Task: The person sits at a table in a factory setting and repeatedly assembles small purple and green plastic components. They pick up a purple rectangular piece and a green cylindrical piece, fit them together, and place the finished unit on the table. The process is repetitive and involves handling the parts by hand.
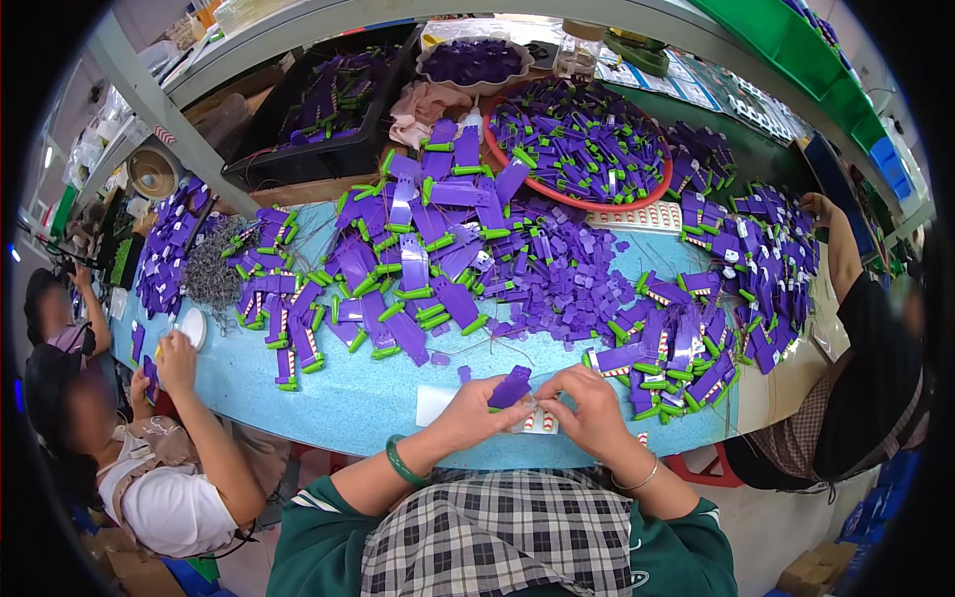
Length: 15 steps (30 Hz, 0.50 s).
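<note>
My left hand [468,413] is closed on a flat purple plastic piece [511,386], which sticks up past my thumb and fingers. My right hand [585,406] meets it at the piece's lower end, thumb and fingertips pinched; whatever lies between them is too small to make out. Under both hands lies a white sticker sheet [542,423] with red-and-yellow marks, partly hidden by them. A blank white card [432,403] shows beside my left hand. Just beyond, a heap of purple pieces with green ends [413,274] adjoins a heap of small purple parts [572,279].
Behind the heaps stand a red basket [668,184] of purple-green pieces, a black crate [239,174] and a scalloped bowl [423,72]. More pieces [686,348] lie at right. A tangle of wires [214,264] is at left. Co-workers [169,478] sit on both sides. A shelf crosses overhead.
</note>
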Each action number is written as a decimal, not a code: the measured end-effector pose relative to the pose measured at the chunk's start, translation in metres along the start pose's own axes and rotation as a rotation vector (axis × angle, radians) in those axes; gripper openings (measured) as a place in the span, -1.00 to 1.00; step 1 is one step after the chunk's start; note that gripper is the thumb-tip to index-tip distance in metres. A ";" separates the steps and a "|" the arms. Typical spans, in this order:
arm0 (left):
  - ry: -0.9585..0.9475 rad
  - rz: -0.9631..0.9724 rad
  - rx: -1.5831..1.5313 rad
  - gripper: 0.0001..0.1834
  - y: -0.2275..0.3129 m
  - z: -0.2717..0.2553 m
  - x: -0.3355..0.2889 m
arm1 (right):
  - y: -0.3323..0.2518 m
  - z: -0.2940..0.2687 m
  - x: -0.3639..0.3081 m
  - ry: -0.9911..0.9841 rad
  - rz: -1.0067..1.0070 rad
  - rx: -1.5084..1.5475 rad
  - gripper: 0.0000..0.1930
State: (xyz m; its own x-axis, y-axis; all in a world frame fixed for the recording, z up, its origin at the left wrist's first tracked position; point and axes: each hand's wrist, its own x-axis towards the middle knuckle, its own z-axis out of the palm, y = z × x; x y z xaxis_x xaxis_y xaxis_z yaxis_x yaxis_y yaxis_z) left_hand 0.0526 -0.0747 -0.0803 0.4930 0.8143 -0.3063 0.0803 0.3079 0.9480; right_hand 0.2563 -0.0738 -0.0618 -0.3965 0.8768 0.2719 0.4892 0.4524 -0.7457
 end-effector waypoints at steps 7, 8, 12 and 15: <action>0.076 0.054 -0.122 -0.86 0.012 -0.002 0.004 | -0.031 -0.011 0.018 0.276 0.024 0.071 -0.82; 0.113 0.086 -0.202 -0.88 0.018 0.001 0.003 | -0.035 -0.010 0.019 0.353 0.067 0.148 -0.82; 0.069 0.129 -0.279 -0.88 0.018 -0.001 0.001 | -0.024 0.004 0.011 0.174 0.189 0.343 -0.86; 0.091 0.130 -0.332 -0.72 0.028 0.005 -0.004 | -0.015 0.012 0.007 0.120 0.243 0.521 -0.90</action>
State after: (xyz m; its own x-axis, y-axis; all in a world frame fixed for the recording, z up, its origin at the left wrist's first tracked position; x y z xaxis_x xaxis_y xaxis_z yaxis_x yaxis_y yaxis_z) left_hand 0.0572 -0.0721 -0.0522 0.3999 0.8932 -0.2054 -0.2714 0.3295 0.9043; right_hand 0.2366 -0.0762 -0.0559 -0.2153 0.9714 0.1004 0.0970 0.1236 -0.9876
